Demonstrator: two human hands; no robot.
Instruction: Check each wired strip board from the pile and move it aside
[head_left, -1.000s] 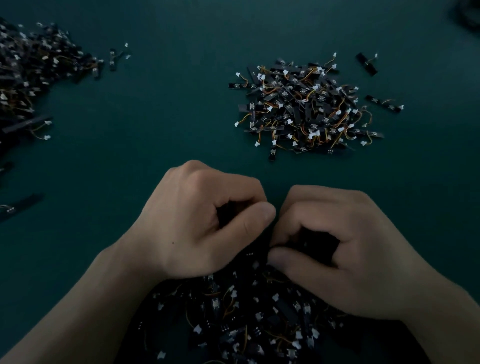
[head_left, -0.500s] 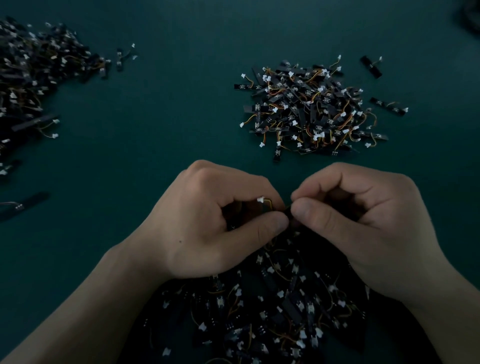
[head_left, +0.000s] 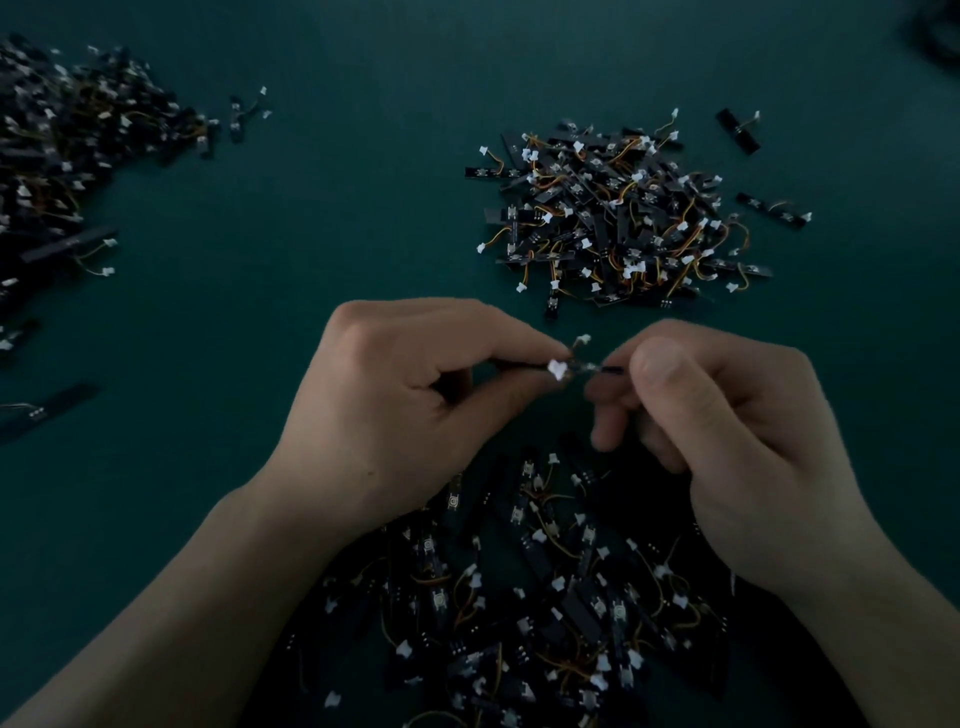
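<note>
Pinching one strip board (head_left: 587, 368) by its ends with curled fingertips, the left hand (head_left: 395, 410) and right hand (head_left: 727, 441) are holding it above the near pile (head_left: 545, 597) (guessing for easier eyeballing), while the checked-looking heap (head_left: 613, 218) is sitting further back.

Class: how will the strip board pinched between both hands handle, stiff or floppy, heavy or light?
Probably light: left hand and right hand hold the strip board in mere pinches. The board looks straight, likely stiff; its curled wire with white connector probably flops and snags.
</note>
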